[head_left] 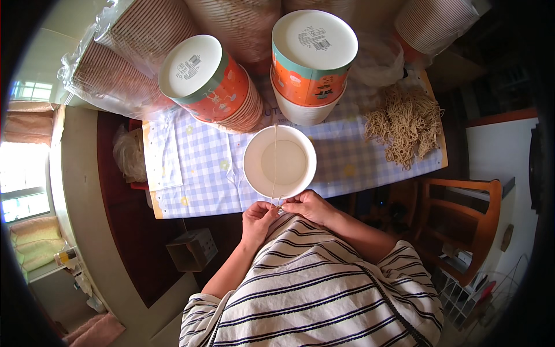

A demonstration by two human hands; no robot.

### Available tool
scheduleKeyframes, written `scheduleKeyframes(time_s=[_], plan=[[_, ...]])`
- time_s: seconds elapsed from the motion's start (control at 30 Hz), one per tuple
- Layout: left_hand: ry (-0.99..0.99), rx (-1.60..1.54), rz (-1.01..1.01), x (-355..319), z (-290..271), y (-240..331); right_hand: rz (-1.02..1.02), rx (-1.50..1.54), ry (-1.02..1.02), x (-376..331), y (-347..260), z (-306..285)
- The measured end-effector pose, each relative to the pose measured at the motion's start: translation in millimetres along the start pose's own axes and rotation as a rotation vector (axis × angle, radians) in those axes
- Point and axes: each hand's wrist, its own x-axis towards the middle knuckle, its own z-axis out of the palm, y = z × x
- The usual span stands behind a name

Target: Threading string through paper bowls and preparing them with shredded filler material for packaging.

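A white paper bucket (260,151) stands mouth up at the table's near edge, in front of me. A thin beige cord (275,153) runs across its opening from the far rim to the near rim. My left hand (258,221) and my right hand (309,207) meet just below the near rim. Both have their fingers pinched together on the cord's near end. The exact spot between the fingertips is partly hidden.
Two upside-down stacks of orange printed buckets, a left stack (217,92) and a right stack (312,81), stand beyond. A heap of beige cords (404,124) lies at the right. Plastic-wrapped bucket stacks (133,52) line the back. A wooden chair (457,220) stands right of the checked tablecloth (214,188).
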Motion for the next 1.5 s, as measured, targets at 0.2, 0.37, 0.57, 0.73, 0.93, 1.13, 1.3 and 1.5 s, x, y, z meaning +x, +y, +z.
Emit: scheduleKeyframes(time_s=[0.2,0.37,0.57,0.73,0.93,1.13,1.3,1.5], plan=[[-0.022,0.009,0.009,-1.4,3.2,5.3,0.001,0.008,0.040,-2.2,-3.9,3.2],[-0.085,0.169,-0.006,-3.6,13.2,18.4,-0.059,-0.238,0.090,-4.7,-11.2,8.7],[-0.019,0.283,0.055,1.1,18.2,11.9,-0.142,-0.293,0.103,-1.4,1.5,5.8],[0.034,0.302,0.039,2.1,11.8,9.2,-0.129,-0.318,0.104,-3.3,-2.9,7.7],[0.032,0.204,0.015,2.3,3.9,8.6,-0.108,-0.381,0.142,-6.3,-5.9,8.7],[-0.028,0.206,0.031,-1.1,16.1,14.8,-0.152,-0.418,0.151,-6.6,-3.2,8.3],[0.025,0.272,0.120,-2.3,18.7,7.4,-0.174,-0.460,0.168,-6.8,-2.3,7.2],[0.130,0.398,0.155,-3.8,24.6,13.2,-0.164,-0.503,0.181,-8.6,-9.5,10.8]])
